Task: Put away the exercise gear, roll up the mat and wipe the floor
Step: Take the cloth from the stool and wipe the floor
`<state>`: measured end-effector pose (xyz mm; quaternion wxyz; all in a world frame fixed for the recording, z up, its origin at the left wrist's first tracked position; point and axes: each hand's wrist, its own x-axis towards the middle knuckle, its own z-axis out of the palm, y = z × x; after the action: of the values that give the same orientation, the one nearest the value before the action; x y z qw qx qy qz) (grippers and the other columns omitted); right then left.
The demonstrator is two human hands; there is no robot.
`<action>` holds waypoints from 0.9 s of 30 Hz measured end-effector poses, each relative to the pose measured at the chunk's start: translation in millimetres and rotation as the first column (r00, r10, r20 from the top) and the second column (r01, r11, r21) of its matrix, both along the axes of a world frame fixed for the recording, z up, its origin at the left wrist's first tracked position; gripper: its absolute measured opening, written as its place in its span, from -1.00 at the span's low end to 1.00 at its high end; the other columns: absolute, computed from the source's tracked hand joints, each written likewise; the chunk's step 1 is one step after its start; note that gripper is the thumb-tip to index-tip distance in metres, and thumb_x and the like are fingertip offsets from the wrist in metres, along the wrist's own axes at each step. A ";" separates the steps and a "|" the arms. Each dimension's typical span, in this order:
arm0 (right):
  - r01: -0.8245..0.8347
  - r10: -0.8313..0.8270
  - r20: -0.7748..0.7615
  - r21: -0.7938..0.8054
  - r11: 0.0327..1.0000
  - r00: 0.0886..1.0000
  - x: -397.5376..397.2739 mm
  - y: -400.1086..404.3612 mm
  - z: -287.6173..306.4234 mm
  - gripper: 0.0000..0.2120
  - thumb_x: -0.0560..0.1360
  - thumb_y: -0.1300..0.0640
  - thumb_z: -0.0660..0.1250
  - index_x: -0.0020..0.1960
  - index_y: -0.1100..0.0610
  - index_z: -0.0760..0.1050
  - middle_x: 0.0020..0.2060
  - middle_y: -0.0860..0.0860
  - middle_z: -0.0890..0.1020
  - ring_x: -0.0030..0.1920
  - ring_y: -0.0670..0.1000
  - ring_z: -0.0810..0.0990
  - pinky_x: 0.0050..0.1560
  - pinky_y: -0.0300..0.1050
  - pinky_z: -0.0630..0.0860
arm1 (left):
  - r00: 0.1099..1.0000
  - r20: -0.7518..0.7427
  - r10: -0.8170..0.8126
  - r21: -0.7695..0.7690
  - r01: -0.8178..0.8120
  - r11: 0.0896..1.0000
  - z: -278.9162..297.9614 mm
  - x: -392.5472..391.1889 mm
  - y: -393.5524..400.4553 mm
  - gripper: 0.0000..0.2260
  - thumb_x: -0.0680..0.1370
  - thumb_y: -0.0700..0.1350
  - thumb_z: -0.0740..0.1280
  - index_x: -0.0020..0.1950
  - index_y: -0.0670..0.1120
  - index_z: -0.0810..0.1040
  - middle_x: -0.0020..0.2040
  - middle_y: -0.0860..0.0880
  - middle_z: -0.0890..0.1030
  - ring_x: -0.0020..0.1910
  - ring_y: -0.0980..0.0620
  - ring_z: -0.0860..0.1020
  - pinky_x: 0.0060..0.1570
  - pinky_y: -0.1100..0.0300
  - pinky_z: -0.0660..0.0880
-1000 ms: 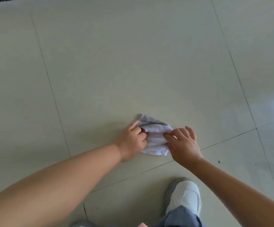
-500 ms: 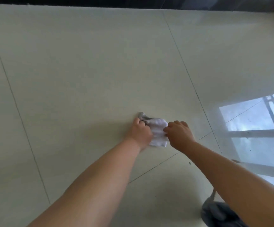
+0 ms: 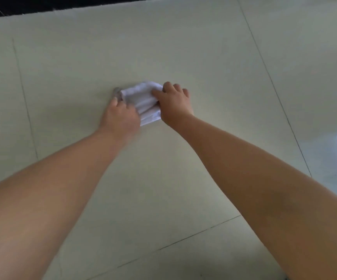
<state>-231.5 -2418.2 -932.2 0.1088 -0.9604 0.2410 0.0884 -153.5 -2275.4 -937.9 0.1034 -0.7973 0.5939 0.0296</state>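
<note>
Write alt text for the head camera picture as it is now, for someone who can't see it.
Two bare hands, left hand and right hand, hold a bunched white cloth against a pale tiled floor, seen from above along both forearms. A dark strip runs across the top edge.

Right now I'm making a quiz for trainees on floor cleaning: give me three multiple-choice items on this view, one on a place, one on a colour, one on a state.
1. Where does the cloth lie?
A. on the tiled floor, between both hands
B. draped over a forearm
C. in a bucket

2. What colour is the cloth?
A. red
B. white
C. black

3. How does the right hand meet the cloth?
A. hovers above it
B. points away from it
C. rests on its right edge with curled fingers

Answers: 1 A, the cloth lies flat on the tile with the left hand at its left edge; 2 B, it is plain white fabric; 3 C, the fingers bend over the cloth's edge.
</note>
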 end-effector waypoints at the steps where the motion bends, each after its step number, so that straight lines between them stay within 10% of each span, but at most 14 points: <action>1: -0.077 0.077 0.001 0.012 0.997 0.997 5.5 4.2 -0.3 -0.61 0.46 0.27 0.20 0.26 0.05 0.44 0.23 0.07 0.41 0.26 0.14 0.35 0.28 -0.04 0.22 | 0.998 -0.046 0.039 0.096 -0.035 0.995 2.6 3.9 10.3 -0.75 0.25 -0.24 0.11 -0.53 -0.13 0.54 -0.55 -0.09 0.51 -0.56 -0.04 0.54 -0.43 0.27 0.48; 5: -0.335 0.335 -0.039 -0.016 0.942 0.942 -24.2 -0.5 -0.4 -0.66 0.42 0.23 0.30 0.19 0.12 0.50 0.18 0.09 0.46 0.22 0.13 0.41 0.37 0.11 0.20 | 0.993 -0.079 0.091 0.011 -0.090 0.996 6.1 -17.7 21.6 -0.73 0.27 -0.24 0.07 -0.40 -0.24 0.56 -0.45 -0.21 0.55 -0.52 -0.14 0.57 -0.47 0.15 0.52; 8: -0.491 0.500 0.025 -0.155 0.857 0.866 -68.5 -34.7 -2.2 -0.69 0.02 0.17 0.54 -0.24 0.12 0.62 -0.26 0.05 0.61 -0.23 0.10 0.61 0.04 0.09 0.54 | 0.996 -0.090 -0.014 -0.003 0.013 1.000 1.1 -51.5 -9.0 -0.73 0.25 -0.22 0.07 -0.45 -0.19 0.57 -0.44 -0.18 0.59 -0.54 -0.12 0.57 -0.52 0.19 0.51; 11: -0.536 0.549 -0.015 -0.242 0.809 0.836 -111.4 -86.2 -5.4 -0.73 0.00 0.25 0.47 -0.30 0.13 0.58 -0.36 0.02 0.58 -0.31 0.10 0.57 0.00 0.01 0.39 | 0.987 -0.114 -0.110 -0.036 0.106 0.994 5.7 -82.6 -64.9 -0.72 0.22 -0.21 0.06 -0.53 -0.14 0.55 -0.49 -0.13 0.58 -0.57 -0.08 0.55 -0.54 0.26 0.48; 22: -0.049 0.066 0.081 -0.200 0.979 0.995 -210.6 -261.8 -11.8 -0.79 0.29 0.21 0.18 -0.22 0.18 0.59 -0.35 0.09 0.58 -0.27 0.18 0.59 -0.15 -0.01 0.45 | 0.980 -0.185 -0.071 -0.148 0.044 0.988 6.1 -169.7 -276.2 -0.90 0.09 -0.21 0.30 -0.62 -0.13 0.59 -0.60 -0.05 0.54 -0.61 0.00 0.56 -0.52 0.37 0.45; 27: 0.110 -0.111 0.006 0.036 0.993 0.994 -128.2 -241.5 -2.9 -0.69 0.43 0.27 0.24 0.15 0.11 0.52 0.13 0.11 0.48 0.23 0.14 0.35 0.16 -0.02 0.25 | 0.967 -0.093 0.238 -0.016 -0.240 0.971 20.6 -132.8 -259.9 -0.86 0.41 -0.26 0.41 -0.05 -0.21 0.66 -0.07 -0.14 0.66 -0.10 -0.15 0.66 -0.16 0.17 0.56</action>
<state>-359.7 -2659.7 -935.2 0.1314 -0.9438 0.2917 0.0826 -286.2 -2535.4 -917.4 0.0613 -0.8622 0.4979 0.0700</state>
